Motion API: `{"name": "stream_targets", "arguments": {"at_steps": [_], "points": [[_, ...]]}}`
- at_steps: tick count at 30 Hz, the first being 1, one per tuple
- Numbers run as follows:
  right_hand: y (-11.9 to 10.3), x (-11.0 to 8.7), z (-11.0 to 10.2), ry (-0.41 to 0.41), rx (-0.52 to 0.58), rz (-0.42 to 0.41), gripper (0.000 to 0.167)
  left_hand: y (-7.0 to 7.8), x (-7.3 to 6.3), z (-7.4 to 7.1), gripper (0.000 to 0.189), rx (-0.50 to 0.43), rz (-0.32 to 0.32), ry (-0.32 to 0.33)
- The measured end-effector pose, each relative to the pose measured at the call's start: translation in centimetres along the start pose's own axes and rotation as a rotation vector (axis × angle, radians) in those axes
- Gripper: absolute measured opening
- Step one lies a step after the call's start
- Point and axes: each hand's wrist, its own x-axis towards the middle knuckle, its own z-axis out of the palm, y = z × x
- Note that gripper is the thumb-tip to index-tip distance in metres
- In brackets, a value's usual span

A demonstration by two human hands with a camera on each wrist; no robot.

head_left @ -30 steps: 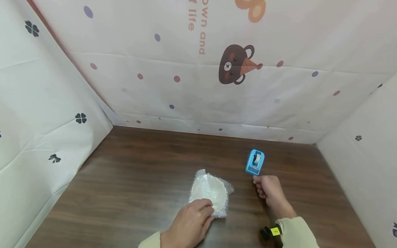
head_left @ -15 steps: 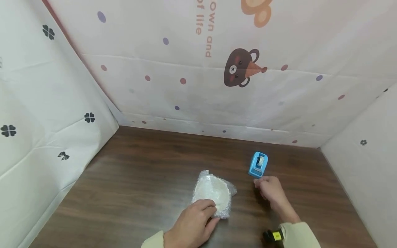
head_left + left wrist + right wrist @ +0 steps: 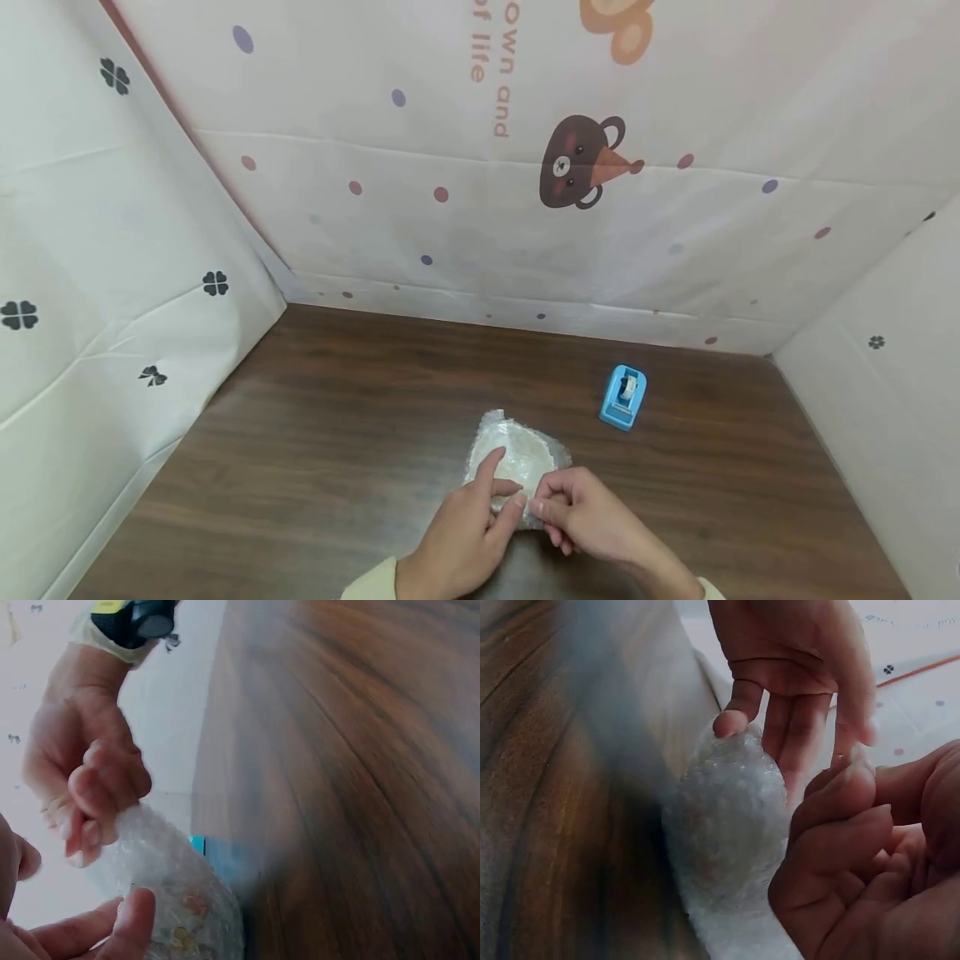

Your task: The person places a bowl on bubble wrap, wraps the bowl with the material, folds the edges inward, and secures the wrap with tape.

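A bowl (image 3: 525, 454) wrapped in clear bubble wrap lies on the table; coloured patterns show faintly through the wrap in the left wrist view. My left hand (image 3: 468, 525) rests on its near left side, fingers loosely spread and index finger raised. Just right of that thumb, my right hand (image 3: 588, 512) pinches a small piece of clear tape (image 3: 861, 755) between thumb and index finger over the bowl's near right edge. Its other fingers are curled in. Farther back on the right stands a blue tape dispenser (image 3: 623, 398) with a roll in it, apart from both hands.
The dark wooden table (image 3: 337, 433) meets a patterned back sheet (image 3: 360, 242) along its far edge. White printed sheets enclose it at the left (image 3: 172, 333) and right (image 3: 862, 400).
My right hand has come from the tape dispenser's front to the bowl, bringing the tape. My left hand has lifted its index finger. The dispenser and bowl stay in place.
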Motion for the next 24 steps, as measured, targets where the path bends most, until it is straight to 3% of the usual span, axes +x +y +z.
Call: {"name": "stream_targets", "arguments": {"at_steps": [3,9,18,24], "points": [[-0.1,0.0,0.1,-0.015,-0.031,0.013,0.032,-0.2,0.3,0.1,0.043,-0.029,0.009,0.054],[-1.1,-0.8,0.5,-0.001,-0.127,0.053,0.036,-0.5,0.7,0.7,0.002,0.017,0.028,0.159],[-0.2,-0.6,1.2,0.12,-0.177,0.123,0.034,-0.9,1.0,1.2,0.015,0.145,0.121,0.262],[-0.5,-1.6,1.1,0.133,-0.18,0.159,0.026,-0.7,1.3,1.3,0.015,0.208,0.179,0.258]]}}
